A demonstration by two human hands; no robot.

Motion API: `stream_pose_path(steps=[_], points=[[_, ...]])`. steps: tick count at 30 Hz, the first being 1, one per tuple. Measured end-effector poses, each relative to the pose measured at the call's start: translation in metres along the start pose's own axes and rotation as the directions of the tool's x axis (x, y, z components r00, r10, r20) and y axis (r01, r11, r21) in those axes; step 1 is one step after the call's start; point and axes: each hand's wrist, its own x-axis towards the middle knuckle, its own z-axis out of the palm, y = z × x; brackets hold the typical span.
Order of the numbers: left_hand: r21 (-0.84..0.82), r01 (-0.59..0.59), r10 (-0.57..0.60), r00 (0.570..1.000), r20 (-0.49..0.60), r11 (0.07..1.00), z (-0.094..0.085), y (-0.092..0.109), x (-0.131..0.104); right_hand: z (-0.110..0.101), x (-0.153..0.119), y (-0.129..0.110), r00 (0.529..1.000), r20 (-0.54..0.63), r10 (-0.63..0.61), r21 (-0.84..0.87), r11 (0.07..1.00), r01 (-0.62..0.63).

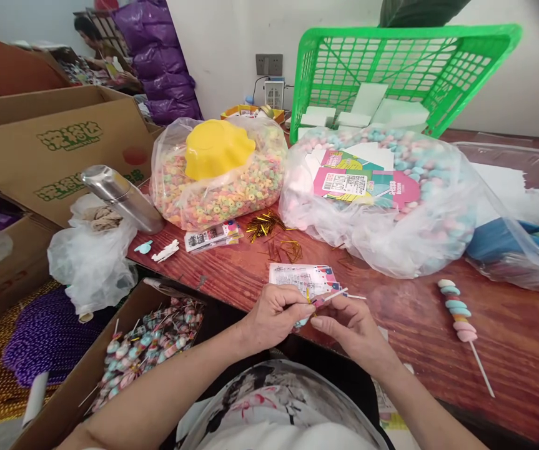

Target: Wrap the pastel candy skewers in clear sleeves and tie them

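Note:
At the table's front edge, my left hand (273,317) is closed around a candy skewer, its white stick (336,294) pointing up to the right. A pale blue bit of the candy shows under the fingers; most of it is hidden. A gold twist tie (307,294) stands up by the left fingertips. Close against it, my right hand (357,328) pinches what looks like the tie's other end. Just behind the hands lie printed wrappers (300,275). Farther right, an unwrapped marshmallow-and-gummy-ring skewer (459,309) lies on the table.
Gold twist ties (263,226) lie behind the wrappers. Bags of gummy rings (241,190) and marshmallows (419,231) stand at the back, before a green basket (300,81). A steel flask (126,200) is left. Below, a box (70,400) holds many skewers. Other people sit far left.

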Motion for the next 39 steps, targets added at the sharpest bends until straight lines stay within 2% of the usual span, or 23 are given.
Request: stream_pose_path(steps=[4,7,10,12,14,16,19,21,23,26,30,33,34,35,36,37,38,39], points=[[0.013,-0.029,0.029,0.999,-0.033,0.999,0.006,0.003,0.002,-0.002,0.0,0.005,0.99,-0.108,-0.095,-0.014,0.995,0.094],[0.065,-0.063,0.065,0.998,-0.026,0.996,0.009,0.005,0.003,-0.008,0.0,0.009,0.971,-0.111,-0.21,-0.097,0.975,0.2],[0.064,-0.051,0.049,0.998,0.03,0.997,0.008,0.008,0.003,-0.016,0.001,0.007,0.947,-0.008,-0.322,-0.176,0.933,0.315],[-0.053,0.107,-0.101,0.989,0.11,0.993,0.007,0.009,0.001,-0.021,0.001,0.002,0.924,0.139,-0.358,-0.233,0.894,0.381],[-0.202,0.343,-0.301,0.93,0.212,0.917,0.005,0.01,-0.001,-0.024,-0.002,-0.004,0.857,0.283,-0.43,-0.287,0.815,0.504],[-0.312,0.52,-0.419,0.843,0.337,0.795,0.003,0.01,-0.004,-0.023,-0.008,-0.011,0.748,0.373,-0.549,-0.351,0.663,0.661],[-0.365,0.651,-0.415,0.73,0.544,0.666,-0.002,0.011,-0.007,-0.019,-0.023,-0.023,0.58,0.516,-0.631,-0.498,0.329,0.802],[-0.321,0.713,-0.402,0.644,0.651,0.623,-0.006,0.012,-0.007,-0.015,-0.033,-0.029,0.521,0.592,-0.615,-0.547,0.169,0.82],[-0.241,0.758,-0.405,0.555,0.726,0.606,-0.011,0.013,-0.005,-0.012,-0.04,-0.035,0.497,0.615,-0.613,-0.555,0.112,0.824],[-0.137,0.777,-0.388,0.449,0.805,0.615,-0.016,0.012,-0.002,-0.007,-0.043,-0.04,0.491,0.634,-0.597,-0.521,0.139,0.842],[-0.018,0.752,-0.378,0.352,0.857,0.659,-0.014,0.004,0.0,-0.001,-0.04,-0.045,0.508,0.698,-0.505,-0.508,0.15,0.848],[0.033,0.683,-0.318,0.296,0.901,0.729,-0.012,-0.002,0.002,0.004,-0.036,-0.045,0.47,0.747,-0.471,-0.491,0.086,0.867],[0.035,0.648,-0.292,0.293,0.91,0.761,-0.013,-0.002,0.003,0.005,-0.035,-0.045,0.456,0.77,-0.446,-0.479,0.068,0.875],[0.031,0.599,-0.268,0.309,0.912,0.8,-0.014,0.0,0.005,0.006,-0.034,-0.045,0.448,0.793,-0.412,-0.473,0.048,0.88],[0.034,0.524,-0.247,0.343,0.906,0.851,-0.017,0.004,0.007,0.007,-0.033,-0.045,0.444,0.813,-0.377,-0.471,0.021,0.882],[0.06,0.408,-0.235,0.394,0.889,0.911,-0.021,0.011,0.01,0.008,-0.032,-0.045,0.439,0.832,-0.339,-0.471,-0.012,0.882],[0.126,0.252,-0.232,0.452,0.861,0.96,-0.025,0.019,0.012,0.008,-0.03,-0.046,0.437,0.848,-0.299,-0.472,-0.05,0.88],[0.245,0.057,-0.238,0.523,0.818,0.968,-0.028,0.03,0.013,0.008,-0.027,-0.046,0.444,0.859,-0.257,-0.479,-0.093,0.873]])
